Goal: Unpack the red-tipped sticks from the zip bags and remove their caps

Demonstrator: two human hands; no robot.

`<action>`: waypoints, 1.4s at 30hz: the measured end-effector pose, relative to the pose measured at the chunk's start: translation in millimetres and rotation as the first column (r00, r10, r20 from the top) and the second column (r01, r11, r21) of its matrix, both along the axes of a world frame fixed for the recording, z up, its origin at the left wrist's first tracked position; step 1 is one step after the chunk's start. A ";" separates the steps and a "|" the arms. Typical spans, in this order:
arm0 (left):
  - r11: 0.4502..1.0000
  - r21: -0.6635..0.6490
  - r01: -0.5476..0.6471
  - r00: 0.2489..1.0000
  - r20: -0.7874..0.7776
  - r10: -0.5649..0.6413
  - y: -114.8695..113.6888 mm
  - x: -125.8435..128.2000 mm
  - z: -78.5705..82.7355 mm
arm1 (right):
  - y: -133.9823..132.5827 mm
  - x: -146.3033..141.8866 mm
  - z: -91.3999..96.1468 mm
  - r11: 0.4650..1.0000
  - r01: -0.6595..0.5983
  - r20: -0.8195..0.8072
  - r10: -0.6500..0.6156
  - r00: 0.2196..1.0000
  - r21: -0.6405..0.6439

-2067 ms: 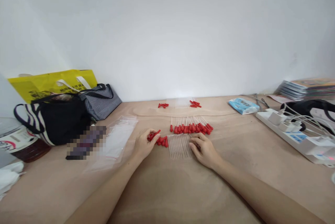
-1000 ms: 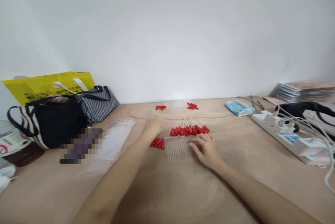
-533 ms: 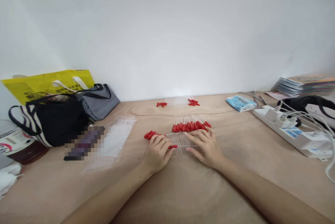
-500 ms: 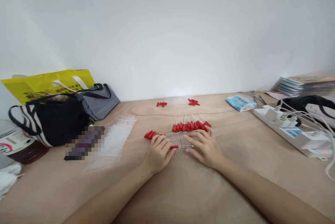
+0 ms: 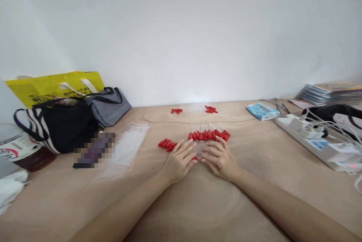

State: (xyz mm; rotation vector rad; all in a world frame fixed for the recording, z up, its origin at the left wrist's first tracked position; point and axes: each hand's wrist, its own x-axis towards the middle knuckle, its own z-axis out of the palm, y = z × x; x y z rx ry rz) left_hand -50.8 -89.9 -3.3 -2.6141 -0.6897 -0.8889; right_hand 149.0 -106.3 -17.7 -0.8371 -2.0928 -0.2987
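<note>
My left hand (image 5: 180, 162) is closed, its thumb and finger pinching a red rubber dropper bulb (image 5: 195, 158) that peeks out at the fingertips. Close on its right, my right hand (image 5: 220, 160) has its fingers curled around a clear glass dropper tube (image 5: 199, 158), mostly hidden by the hands. Beneath and between both hands lie several bare glass tubes (image 5: 201, 147). Just beyond them is a row of droppers with red bulbs (image 5: 209, 135), their thin tubes pointing away. Several loose red bulbs (image 5: 166, 144) lie beside my left hand.
Further back are more red bulbs (image 5: 177, 111) and a small red group (image 5: 211, 109). Clear plastic bags (image 5: 128, 147) lie left, near black and striped bags (image 5: 109, 106) and a bottle (image 5: 28, 155). A tissue pack (image 5: 263, 111) and power strip (image 5: 319, 144) are right.
My left hand has moved right, bringing the red bulb closer to my right hand. Less of the glass tube shows between them. The whole view has shifted slightly.
</note>
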 end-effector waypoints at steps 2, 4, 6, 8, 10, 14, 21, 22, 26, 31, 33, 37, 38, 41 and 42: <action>1.000 -0.008 0.006 1.000 -0.007 -0.006 0.9 0.6 -1.6 | -0.3 -0.8 0.6 1.000 -0.009 -0.005 0.009 1.000 0.008; 1.000 -0.006 0.009 1.000 0.002 -0.009 1.2 0.4 -3.5 | 0.2 -1.8 0.6 1.000 -0.015 -0.005 0.015 1.000 0.011; 1.000 0.005 0.014 1.000 0.017 -0.014 1.2 -0.1 -5.0 | 1.1 -3.0 -0.2 1.000 -0.022 -0.003 0.022 1.000 0.014; 0.999 0.020 0.026 0.999 0.028 -0.027 1.1 -0.9 -5.5 | 1.8 -3.8 -1.2 0.999 -0.032 -0.002 0.032 0.999 0.022; 0.999 0.034 0.042 0.999 0.029 -0.043 0.5 -2.0 -5.2 | 1.5 -3.9 -1.6 0.998 -0.043 -0.003 0.043 0.999 0.041; 0.998 0.046 0.048 0.998 0.030 -0.049 -2.3 -4.8 -3.2 | -2.7 -2.3 1.4 0.997 -0.037 0.034 0.035 0.999 0.065; 0.998 0.028 0.052 0.999 0.009 -0.052 -7.6 -5.4 -0.6 | -8.9 -2.7 4.0 0.997 -0.019 0.063 0.014 0.998 0.070; 0.998 0.028 0.054 0.999 0.004 -0.054 -7.6 -5.6 0.1 | -9.0 -2.2 3.8 0.997 -0.024 0.063 0.020 0.998 0.069; 0.996 0.048 0.074 0.997 0.028 -0.076 -5.7 -13.2 3.7 | -6.9 11.5 6.4 0.998 -0.034 0.068 0.030 0.997 0.058; 1.000 0.003 -0.030 0.977 0.209 0.029 -3.3 -25.1 5.8 | 1.5 36.9 7.7 0.982 0.178 -0.014 -0.180 0.984 -0.067; 0.993 -0.076 -0.095 0.945 0.307 0.114 0.6 -28.6 7.2 | 4.3 36.4 4.1 0.968 0.202 -0.018 -0.207 0.978 -0.149; 0.872 -0.329 -0.363 0.739 0.468 0.485 20.8 -52.4 14.3 | 6.9 25.6 -4.0 0.926 0.258 0.014 -0.264 0.964 -0.277; 0.824 -0.411 -0.391 0.679 0.475 0.560 27.4 -62.0 15.8 | 7.3 23.9 -5.2 0.912 0.279 0.017 -0.287 0.958 -0.302; 0.667 -0.657 -0.352 0.586 0.401 0.704 45.1 -88.6 15.2 | 8.7 22.5 -6.5 0.877 0.326 0.011 -0.345 0.939 -0.353; 0.618 -0.715 -0.327 0.569 0.373 0.733 49.5 -94.5 13.3 | 9.1 22.4 -6.6 0.872 0.331 0.009 -0.352 0.936 -0.360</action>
